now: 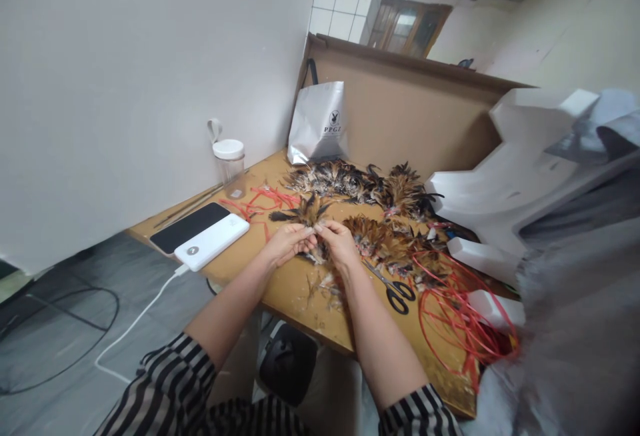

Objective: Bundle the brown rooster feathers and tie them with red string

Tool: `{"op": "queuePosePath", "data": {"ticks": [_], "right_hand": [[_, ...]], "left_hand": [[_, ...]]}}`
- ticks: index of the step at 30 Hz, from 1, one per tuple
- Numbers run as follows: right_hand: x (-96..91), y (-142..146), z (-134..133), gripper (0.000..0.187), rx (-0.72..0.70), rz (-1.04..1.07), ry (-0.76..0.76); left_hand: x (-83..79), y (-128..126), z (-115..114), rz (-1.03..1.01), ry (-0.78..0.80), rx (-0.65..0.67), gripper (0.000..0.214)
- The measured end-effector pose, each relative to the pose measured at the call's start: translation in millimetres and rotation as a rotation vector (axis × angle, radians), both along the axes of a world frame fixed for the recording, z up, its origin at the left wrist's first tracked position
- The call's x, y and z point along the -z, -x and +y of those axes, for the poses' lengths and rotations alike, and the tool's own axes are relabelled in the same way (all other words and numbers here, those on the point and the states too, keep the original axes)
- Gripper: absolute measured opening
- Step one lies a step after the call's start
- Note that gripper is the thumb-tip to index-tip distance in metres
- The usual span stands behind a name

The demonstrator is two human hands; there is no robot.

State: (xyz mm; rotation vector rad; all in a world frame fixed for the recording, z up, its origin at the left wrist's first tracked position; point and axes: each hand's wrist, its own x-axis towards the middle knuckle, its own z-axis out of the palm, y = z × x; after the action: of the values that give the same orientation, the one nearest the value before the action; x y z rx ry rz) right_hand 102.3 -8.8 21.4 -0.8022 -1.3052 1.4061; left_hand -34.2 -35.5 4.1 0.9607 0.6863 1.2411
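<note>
Above the front part of the wooden table (295,289), my left hand (293,241) and my right hand (337,241) meet fingertip to fingertip. Both are closed in a pinch on a small bunch of brown and black feathers (310,211), which fans out beyond the fingers. What exactly each fingertip grips is too small to make out. Just right of my right hand lies a row of brown feather bunches (385,243). Scissors with black handles (395,289) rest beside my right forearm. Loose feather scraps (325,286) are scattered below my hands.
Darker feathers (345,179) line the back, before a silver bag (320,123). Red strips (260,203) lie left; a red tangle (465,316) sits right, near white foam (480,189). A clear jar (231,166), a phone (190,226) and a cabled white power bank (213,241) stand left.
</note>
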Motion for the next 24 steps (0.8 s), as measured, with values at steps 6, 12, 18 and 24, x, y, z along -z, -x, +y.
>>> {"op": "queuePosePath", "data": {"ticks": [6, 12, 18, 24], "right_hand": [[2.3, 4, -1, 0.025, 0.008, 0.042, 0.059], [-2.7, 7, -6, 0.024, 0.161, -0.061, -0.089], [-2.6, 7, -9, 0.018, 0.224, -0.116, -0.241], [-2.4, 6, -9, 0.016, 0.262, -0.189, -0.339]], "left_hand": [[4.9, 4, 2, -0.049, 0.001, -0.067, 0.024], [4.6, 3, 2, 0.026, -0.022, -0.184, 0.028], [4.9, 2, 2, 0.096, -0.032, -0.186, 0.028], [5.0, 1, 3, 0.129, -0.05, -0.19, 0.028]]}}
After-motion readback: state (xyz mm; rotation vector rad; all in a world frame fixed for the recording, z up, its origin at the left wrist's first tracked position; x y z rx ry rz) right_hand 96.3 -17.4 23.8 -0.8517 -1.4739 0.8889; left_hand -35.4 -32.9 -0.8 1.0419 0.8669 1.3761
